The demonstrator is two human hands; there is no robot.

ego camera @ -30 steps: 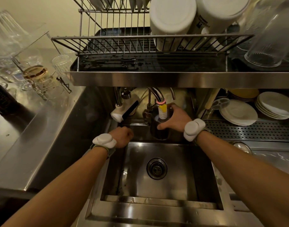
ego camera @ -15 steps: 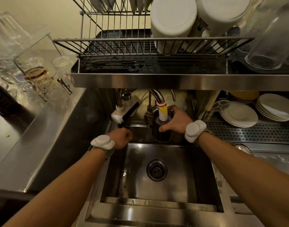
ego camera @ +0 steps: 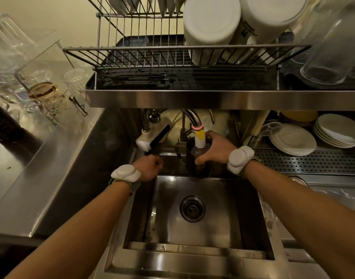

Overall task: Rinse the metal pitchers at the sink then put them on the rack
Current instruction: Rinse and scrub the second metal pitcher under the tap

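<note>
A dark metal pitcher (ego camera: 193,170) stands upright at the back edge of the sink (ego camera: 245,214), right under the white and yellow tap nozzle (ego camera: 199,140), which dips into its mouth. My right hand (ego camera: 216,148) wraps around the pitcher from the right. To its left, my left hand (ego camera: 150,168) is a closed fist at the lower end of the black tap lever (ego camera: 158,137). The wire rack (ego camera: 152,57) sits on the steel shelf above the sink. Whether water is running is not visible.
Two white upturned containers (ego camera: 213,27) and clear glasses (ego camera: 329,57) fill the rack's right half. White plates (ego camera: 293,140) are stacked at the right under the shelf. Glassware (ego camera: 43,95) stands on the left counter. The drain (ego camera: 192,208) lies mid-basin.
Almost nothing has moved. Both hands keep their places at the lever and the pitcher; the view has only drifted slightly.
</note>
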